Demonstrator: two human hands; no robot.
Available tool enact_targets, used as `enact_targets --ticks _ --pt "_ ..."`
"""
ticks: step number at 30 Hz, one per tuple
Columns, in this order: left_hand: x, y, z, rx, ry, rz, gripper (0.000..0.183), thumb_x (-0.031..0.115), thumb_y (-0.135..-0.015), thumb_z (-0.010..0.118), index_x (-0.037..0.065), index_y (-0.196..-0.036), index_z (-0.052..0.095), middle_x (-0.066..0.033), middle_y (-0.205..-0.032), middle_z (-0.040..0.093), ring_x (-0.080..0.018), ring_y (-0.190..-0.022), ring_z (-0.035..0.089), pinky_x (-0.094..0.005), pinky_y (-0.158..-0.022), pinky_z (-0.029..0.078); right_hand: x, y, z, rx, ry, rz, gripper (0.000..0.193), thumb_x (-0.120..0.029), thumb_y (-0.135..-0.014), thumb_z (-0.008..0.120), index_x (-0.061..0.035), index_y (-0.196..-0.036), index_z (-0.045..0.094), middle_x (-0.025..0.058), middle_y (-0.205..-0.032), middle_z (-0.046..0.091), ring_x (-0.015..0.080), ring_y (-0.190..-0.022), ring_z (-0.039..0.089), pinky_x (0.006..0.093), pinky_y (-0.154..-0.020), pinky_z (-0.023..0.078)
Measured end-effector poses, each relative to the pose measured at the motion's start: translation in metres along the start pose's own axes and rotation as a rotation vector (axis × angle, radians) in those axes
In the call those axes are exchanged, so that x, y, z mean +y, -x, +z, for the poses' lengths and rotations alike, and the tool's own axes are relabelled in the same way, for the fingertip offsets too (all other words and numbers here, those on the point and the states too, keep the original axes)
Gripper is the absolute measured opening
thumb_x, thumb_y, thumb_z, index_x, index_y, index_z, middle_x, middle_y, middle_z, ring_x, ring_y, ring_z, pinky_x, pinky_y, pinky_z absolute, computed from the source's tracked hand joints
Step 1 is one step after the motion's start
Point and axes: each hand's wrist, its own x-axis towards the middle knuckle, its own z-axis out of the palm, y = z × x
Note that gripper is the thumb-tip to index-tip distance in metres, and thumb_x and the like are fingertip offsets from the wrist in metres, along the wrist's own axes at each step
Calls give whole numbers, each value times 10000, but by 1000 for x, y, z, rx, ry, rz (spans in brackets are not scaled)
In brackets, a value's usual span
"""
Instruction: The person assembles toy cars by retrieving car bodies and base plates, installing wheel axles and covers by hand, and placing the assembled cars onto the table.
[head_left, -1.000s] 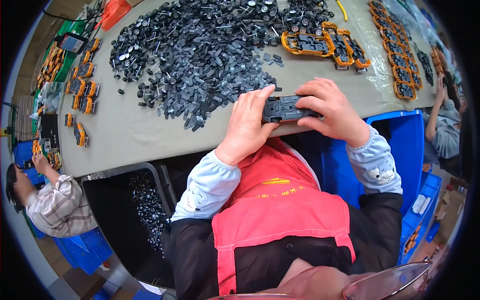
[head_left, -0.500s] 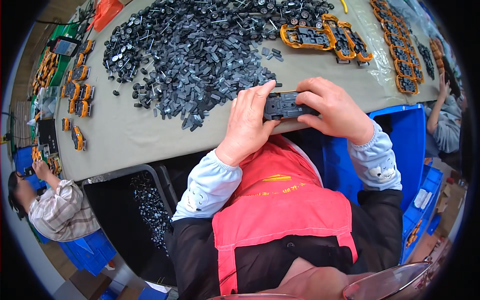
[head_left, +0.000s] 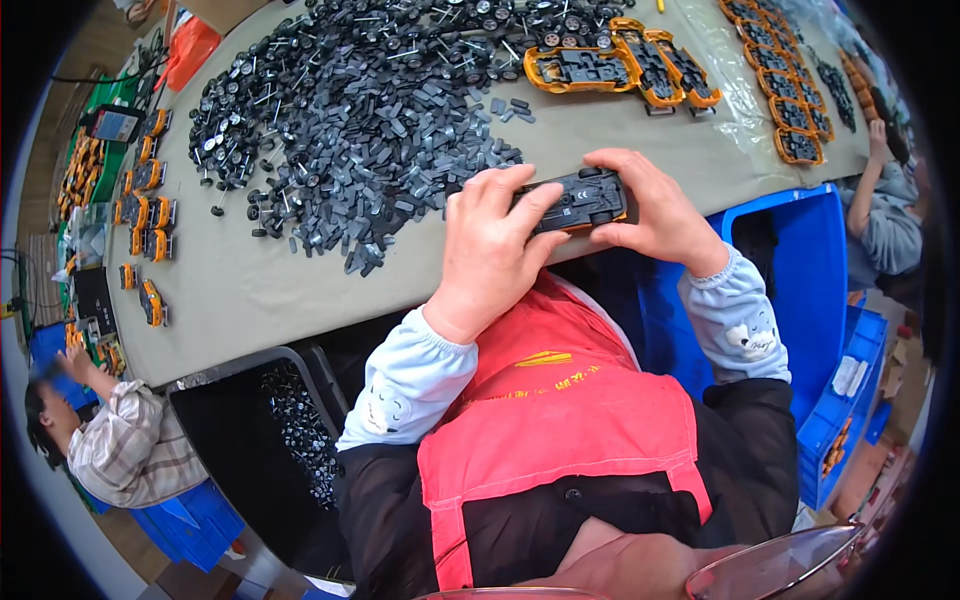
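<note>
Between my two hands, just over the table's near edge, is a toy car with its black underside up and a thin orange rim of body showing. My left hand closes on its left end, thumb and forefinger on the underside. My right hand grips the right end, fingers along the far side and thumb on the near side. Beyond my left hand spreads a big heap of small dark plastic pieces. Wheels on axles lie around the heap's far and left sides.
Several upturned orange cars lie beyond my hands; more stand in rows at far right and left. A black bin of small parts is below left, a blue bin at right. Co-workers sit at both sides.
My left fingers have moved across onto the car's underside, and my right fingers have shifted to its right end. The whole view has shifted slightly.
</note>
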Motion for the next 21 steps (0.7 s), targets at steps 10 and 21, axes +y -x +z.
enact_targets --ticks 10,21 --pt "11 -5 10 -42 -108 60 352 171 -737 828 129 -1077 745 -79 -1192 667 -302 -1117 601 -436 -940 437 14 -1 -13 -141 -334 119 595 -167 -775 815 -54 -1299 558 141 -1216 638 284 -1056 632 388 -909 516" --pt "1 6 13 15 -227 147 449 147 -765 818 152 -1203 719 -123 -1367 589 -340 -1235 550 -466 -1044 410 23 -7 11 -13 -558 358 297 -257 -890 740 -1 -1027 678 51 -858 688 111 -789 611 289 -720 506"
